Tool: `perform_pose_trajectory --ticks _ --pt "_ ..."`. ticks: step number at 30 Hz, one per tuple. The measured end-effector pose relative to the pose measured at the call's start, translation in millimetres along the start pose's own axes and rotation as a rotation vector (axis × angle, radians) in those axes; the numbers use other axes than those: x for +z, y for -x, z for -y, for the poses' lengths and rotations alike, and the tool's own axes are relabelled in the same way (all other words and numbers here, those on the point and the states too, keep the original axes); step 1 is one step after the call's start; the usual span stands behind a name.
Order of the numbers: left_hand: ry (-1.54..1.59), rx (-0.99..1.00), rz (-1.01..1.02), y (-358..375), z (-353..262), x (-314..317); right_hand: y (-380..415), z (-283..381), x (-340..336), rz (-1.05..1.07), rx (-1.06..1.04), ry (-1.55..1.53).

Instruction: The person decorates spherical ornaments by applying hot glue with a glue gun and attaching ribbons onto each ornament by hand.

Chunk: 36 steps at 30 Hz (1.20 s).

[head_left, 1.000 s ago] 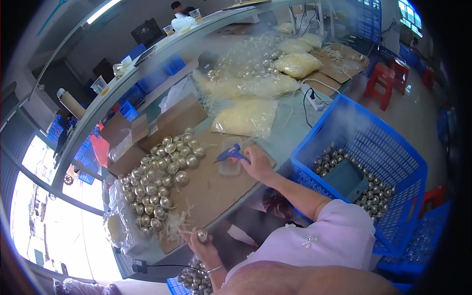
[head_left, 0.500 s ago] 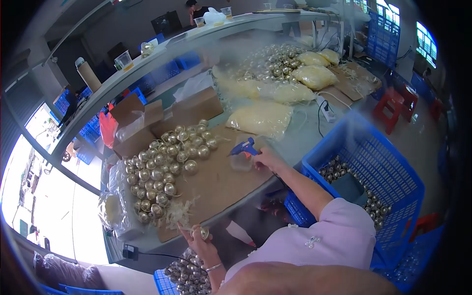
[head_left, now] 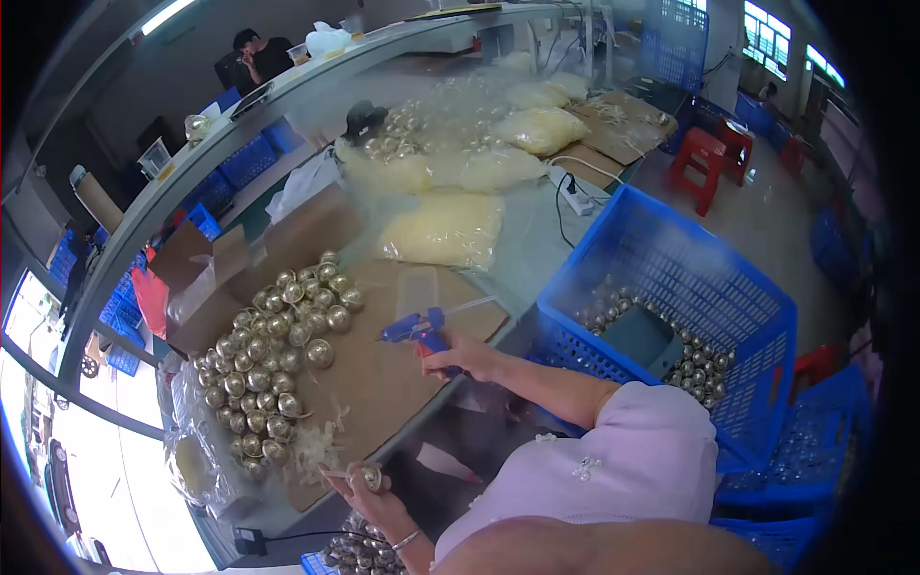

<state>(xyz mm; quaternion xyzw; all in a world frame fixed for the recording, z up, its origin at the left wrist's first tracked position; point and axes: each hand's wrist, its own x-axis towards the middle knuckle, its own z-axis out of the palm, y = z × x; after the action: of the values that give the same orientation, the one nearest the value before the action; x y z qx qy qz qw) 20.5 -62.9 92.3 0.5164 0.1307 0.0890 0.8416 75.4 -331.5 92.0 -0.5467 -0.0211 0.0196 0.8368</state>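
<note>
My right hand [head_left: 462, 355] grips a blue glue gun [head_left: 414, 328] by its handle, above the cardboard sheet [head_left: 383, 374]. A clear glue stick [head_left: 470, 306] juts from the gun's back end, and its nozzle points left. Behind the gun lies a small clear plastic tray [head_left: 417, 285]. Near the table's front edge, my left hand [head_left: 364, 498] holds a shiny gold ball [head_left: 372, 476] between its fingers. Many similar gold balls [head_left: 259, 369] are heaped on the cardboard to the left. Beside my left hand sits a pile of translucent scraps [head_left: 321, 450].
A blue crate [head_left: 671, 278] with metallic balls stands at my right. Below my left arm is another batch of balls [head_left: 359, 551]. Clear bags of yellowish pieces [head_left: 446, 230], an open carton [head_left: 307, 230] and a power strip [head_left: 575, 196] occupy the table. A person [head_left: 264, 62] is at the back.
My right hand has brought the glue gun off the small tray, closer to my body and the left hand. The left hand still holds the gold ball. The camera view has shifted.
</note>
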Motion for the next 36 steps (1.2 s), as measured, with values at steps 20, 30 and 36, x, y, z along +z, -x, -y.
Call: perform_pose_trajectory --ticks 20,30,36 --pt "0.081 -0.097 0.095 -54 29 36 21 -8 54 0.224 0.16 0.519" --pt "0.083 -0.103 0.06 -52 31 42 18 -12 52 0.166 0.163 0.575" --pt "0.028 -0.044 0.032 -57 45 43 16 -35 38 0.158 -0.009 0.666"
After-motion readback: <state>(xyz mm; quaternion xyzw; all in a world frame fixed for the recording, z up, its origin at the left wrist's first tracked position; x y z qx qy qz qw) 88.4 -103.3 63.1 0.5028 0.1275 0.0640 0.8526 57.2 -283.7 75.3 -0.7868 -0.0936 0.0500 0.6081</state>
